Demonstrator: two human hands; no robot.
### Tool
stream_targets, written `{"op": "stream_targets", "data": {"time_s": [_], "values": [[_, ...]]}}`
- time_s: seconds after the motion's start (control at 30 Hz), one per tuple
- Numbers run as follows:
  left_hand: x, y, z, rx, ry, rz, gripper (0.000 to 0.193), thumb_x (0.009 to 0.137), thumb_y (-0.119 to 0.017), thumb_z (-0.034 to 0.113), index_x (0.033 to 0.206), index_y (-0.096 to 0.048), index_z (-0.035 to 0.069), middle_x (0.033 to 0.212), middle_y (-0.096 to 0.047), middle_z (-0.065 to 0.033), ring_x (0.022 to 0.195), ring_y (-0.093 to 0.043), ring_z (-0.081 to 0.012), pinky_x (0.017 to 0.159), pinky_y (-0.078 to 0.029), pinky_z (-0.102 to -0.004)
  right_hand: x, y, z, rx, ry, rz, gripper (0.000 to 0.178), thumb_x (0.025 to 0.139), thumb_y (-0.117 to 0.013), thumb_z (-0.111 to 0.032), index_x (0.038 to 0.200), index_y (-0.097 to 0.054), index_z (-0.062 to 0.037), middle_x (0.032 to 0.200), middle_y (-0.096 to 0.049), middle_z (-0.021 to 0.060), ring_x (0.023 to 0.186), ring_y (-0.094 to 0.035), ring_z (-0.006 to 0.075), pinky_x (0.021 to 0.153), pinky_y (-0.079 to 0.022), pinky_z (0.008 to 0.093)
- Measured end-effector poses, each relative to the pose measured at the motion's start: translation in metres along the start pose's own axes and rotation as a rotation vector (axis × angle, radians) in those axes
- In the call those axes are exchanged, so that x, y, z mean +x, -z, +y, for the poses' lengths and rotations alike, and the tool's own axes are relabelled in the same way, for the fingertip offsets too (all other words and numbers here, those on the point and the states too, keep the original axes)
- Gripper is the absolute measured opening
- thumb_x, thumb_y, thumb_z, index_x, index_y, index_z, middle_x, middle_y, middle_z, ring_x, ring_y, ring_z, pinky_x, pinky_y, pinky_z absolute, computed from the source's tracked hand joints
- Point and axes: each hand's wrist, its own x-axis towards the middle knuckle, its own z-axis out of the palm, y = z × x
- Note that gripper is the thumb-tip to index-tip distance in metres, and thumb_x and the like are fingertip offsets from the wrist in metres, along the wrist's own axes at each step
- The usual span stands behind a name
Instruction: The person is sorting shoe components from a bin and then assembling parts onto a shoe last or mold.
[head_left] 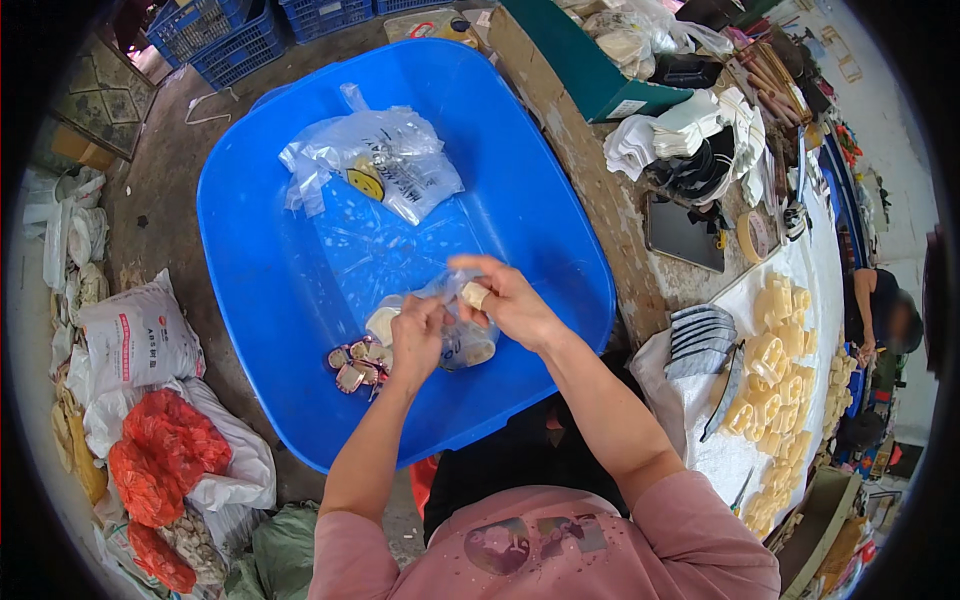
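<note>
"Blue plastic makes up that big tub (545, 215); where are the hands?"

"Over its near half. The left hand (417, 332) has its fingers drawn narrow on a clear bag (459, 346), and the right hand (512, 306) pinches a cream piece (474, 294) between thumb and fingers, right by the film."

"Inside the bag or outside?"

"I cannot tell; the film is thin and the fingers blur a little."

"How far along is it, then?"

"Partway through this bag, I'd judge. Something pale shows through the film below the right hand, so part of the filling seems done. Another pale item (382, 322) is just beside the left hand; whether it is wrapped, I can't say."

"And what is left?"

"Probably the red-edged pieces (352, 374), clustered on the tub's bottom near the left hand, outside the clear bag. Farther off in the tub lies a printed plastic bag (420, 165); its contents are unclear."

"The heap at right?"

"Many cream-coloured parts (770, 360) on the white-covered counter (735, 292), well apart from the hands. Whether they belong to this work isn't shown."
</note>
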Motion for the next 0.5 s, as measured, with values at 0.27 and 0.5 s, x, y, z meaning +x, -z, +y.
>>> {"op": "stream_targets", "data": {"time_s": [0.27,0.5], "values": [[-0.004,-0.019,-0.011,-0.113,-0.107,-0.071,0.03,0.092,-0.053,0.021,0.101,-0.057,-0.007,0.088,-0.062,-0.0083,0.085,-0.056,-0.0182,0.076,-0.047,-0.0317,-0.001,-0.046,-0.004,0.063,0.298,0.188,0.046,0.084,-0.056,-0.002,0.128,-0.051,-0.0104,0.086,-0.059,0.0084,0.088,-0.059,0.021,0.082,-0.046,0.0364],[0.008,0.001,-0.018,-0.209,0.139,-0.146,0.023,0.093,-0.053,0.014,0.085,-0.063,-0.005,0.077,-0.059,-0.0036,0.073,-0.05,-0.0101,0.065,-0.041,-0.0309,-0.025,-0.003,0.01,-1.298,0.217,0.062,0.027,0.077,-0.06,-0.012,0.104,-0.065,-0.009,0.09,-0.064,0.0123,0.094,-0.058,0.022,0.093,-0.03,0.0482]]}}
